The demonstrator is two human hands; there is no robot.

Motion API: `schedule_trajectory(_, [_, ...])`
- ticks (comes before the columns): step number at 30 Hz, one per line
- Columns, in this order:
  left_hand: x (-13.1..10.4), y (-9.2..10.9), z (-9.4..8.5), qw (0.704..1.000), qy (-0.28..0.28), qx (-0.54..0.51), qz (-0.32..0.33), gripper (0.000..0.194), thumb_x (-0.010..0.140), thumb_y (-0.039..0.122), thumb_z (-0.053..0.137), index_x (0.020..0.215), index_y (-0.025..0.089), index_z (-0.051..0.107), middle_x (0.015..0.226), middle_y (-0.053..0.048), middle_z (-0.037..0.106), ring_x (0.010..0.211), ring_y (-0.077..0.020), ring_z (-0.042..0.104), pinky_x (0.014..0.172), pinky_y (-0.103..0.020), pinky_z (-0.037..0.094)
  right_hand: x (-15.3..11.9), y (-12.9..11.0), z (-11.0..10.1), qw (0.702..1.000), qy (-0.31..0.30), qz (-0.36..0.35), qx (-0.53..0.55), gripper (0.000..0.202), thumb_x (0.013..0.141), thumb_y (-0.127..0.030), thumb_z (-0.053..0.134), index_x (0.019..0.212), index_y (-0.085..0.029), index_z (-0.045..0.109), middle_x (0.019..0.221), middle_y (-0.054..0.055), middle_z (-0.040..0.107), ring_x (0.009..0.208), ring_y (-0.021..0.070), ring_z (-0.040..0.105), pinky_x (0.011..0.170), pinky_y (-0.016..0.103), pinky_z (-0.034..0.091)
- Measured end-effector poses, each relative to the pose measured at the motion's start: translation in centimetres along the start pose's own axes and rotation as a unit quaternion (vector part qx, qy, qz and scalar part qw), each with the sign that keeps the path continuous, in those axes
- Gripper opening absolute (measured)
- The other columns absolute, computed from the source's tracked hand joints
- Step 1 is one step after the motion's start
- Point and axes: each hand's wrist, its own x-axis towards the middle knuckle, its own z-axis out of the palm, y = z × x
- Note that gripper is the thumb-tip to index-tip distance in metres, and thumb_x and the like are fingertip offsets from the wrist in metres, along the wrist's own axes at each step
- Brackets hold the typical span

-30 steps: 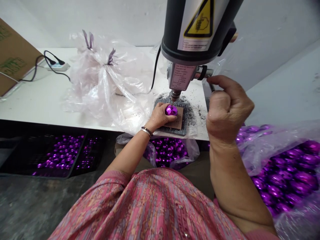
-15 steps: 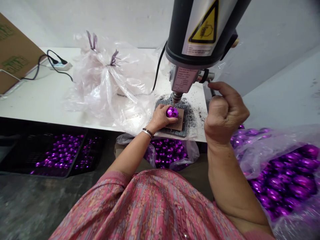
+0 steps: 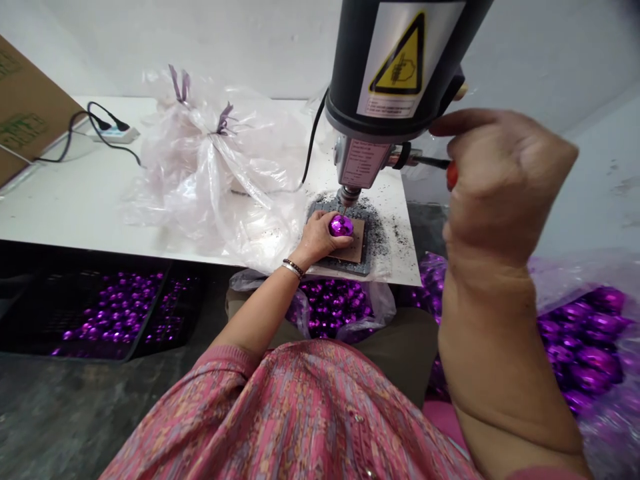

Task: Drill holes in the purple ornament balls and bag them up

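Purple ball partly behind fingers

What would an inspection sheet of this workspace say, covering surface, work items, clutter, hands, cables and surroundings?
Surface: white table, with dark shavings scattered around the drill's grey base.
Work items: purple ball over a brown board, beneath the drill press; whether the bit touches it cannot be told.
Clutter: clear plastic bags left of the drill.
Hands: left hand holds the ball; right hand grips the red-ended lever.
Cables: black cable behind the drill; two plugs in a white power strip.
Surroundings: cardboard box at left; black crate of purple balls below the table.
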Motion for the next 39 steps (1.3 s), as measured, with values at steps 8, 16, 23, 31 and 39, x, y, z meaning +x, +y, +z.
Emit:
schedule_trajectory(8, [0.1,-0.1,0.1,1.000,0.003,0.011,0.004,0.061,0.065,0.032,0.090,0.121,0.017,0.070,0.119,-0.011,0.062,0.123,-0.0312,0.058,0.114,-0.043,0.046,0.6,-0.2,-0.1,1.000,0.002,-0.009,0.002,0.032,0.079,-0.013,0.049,0.086,-0.012,0.080,0.051,-0.002,0.038,0.059,-0.0002,0.045,0.070,0.015,0.043])
schedule_trajectory(16, [0.1,-0.2,0.1,1.000,0.010,0.020,0.007,0.065,0.067,0.032,0.089,0.126,0.016,0.069,0.120,-0.011,0.063,0.119,-0.0304,0.060,0.113,-0.042,0.046,-1.3,1.1,-0.3,1.000,-0.009,-0.025,-0.015,0.037,0.080,-0.018,0.045,0.096,-0.010,0.077,0.073,-0.001,0.062,0.063,-0.0022,0.047,0.066,0.013,0.034])
schedule_trajectory(23, [0.0,-0.2,0.2,1.000,0.012,0.008,0.005,0.063,0.067,0.032,0.090,0.124,0.016,0.070,0.121,-0.012,0.063,0.123,-0.0315,0.059,0.116,-0.042,0.044,-2.2,1.7,-0.4,0.998,-0.004,-0.059,-0.022,0.039,0.075,-0.022,0.044,0.094,-0.011,0.077,0.087,0.001,0.070,0.077,0.0030,0.058,0.080,0.019,0.048])
schedule_trajectory(31, [-0.1,-0.1,0.2,1.000,0.020,0.012,0.007,0.062,0.068,0.032,0.089,0.124,0.014,0.071,0.122,-0.012,0.063,0.123,-0.0312,0.059,0.115,-0.041,0.044,-2.8,2.3,-0.2,0.996,0.012,-0.078,-0.032,0.038,0.075,-0.024,0.046,0.092,-0.010,0.077,0.083,0.004,0.068,0.072,0.0029,0.052,0.065,0.017,0.037])
schedule_trajectory(39, [-0.2,-0.1,0.3,0.999,0.032,0.038,0.021,0.061,0.069,0.032,0.089,0.125,0.013,0.070,0.124,-0.014,0.065,0.118,-0.0301,0.061,0.110,-0.042,0.047,-3.8,2.9,-0.5,0.996,-0.019,-0.056,-0.061,0.034,0.086,-0.023,0.043,0.102,-0.017,0.073,0.087,0.001,0.063,0.069,0.0012,0.046,0.069,0.017,0.040])
